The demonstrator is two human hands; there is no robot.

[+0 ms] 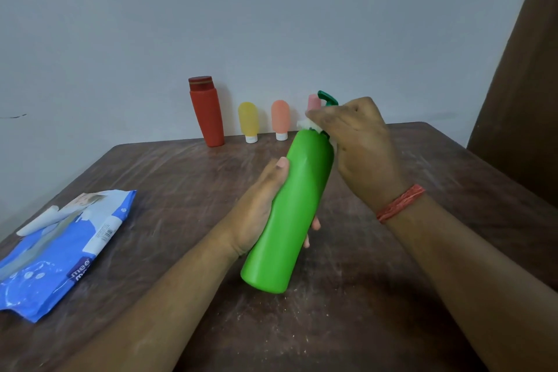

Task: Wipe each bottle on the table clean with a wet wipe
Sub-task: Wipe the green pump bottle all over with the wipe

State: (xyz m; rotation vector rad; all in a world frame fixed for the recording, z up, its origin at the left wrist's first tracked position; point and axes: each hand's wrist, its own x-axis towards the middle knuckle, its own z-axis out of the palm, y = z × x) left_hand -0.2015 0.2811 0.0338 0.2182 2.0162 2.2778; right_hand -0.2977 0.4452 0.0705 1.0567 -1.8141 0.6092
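A tall bright green bottle with a dark green pump top is tilted above the table's middle. My left hand grips its body from the left, fingertips showing on the far side. My right hand pinches a white wet wipe against the bottle's neck; most of the wipe is hidden under the fingers. By the back wall stand a red bottle, a yellow bottle, an orange bottle and a pink bottle, partly hidden behind my right hand.
A blue wet-wipe pack lies at the left edge of the brown wooden table. A grey wall rises right behind the row of bottles. A dark brown curtain or panel hangs at the right.
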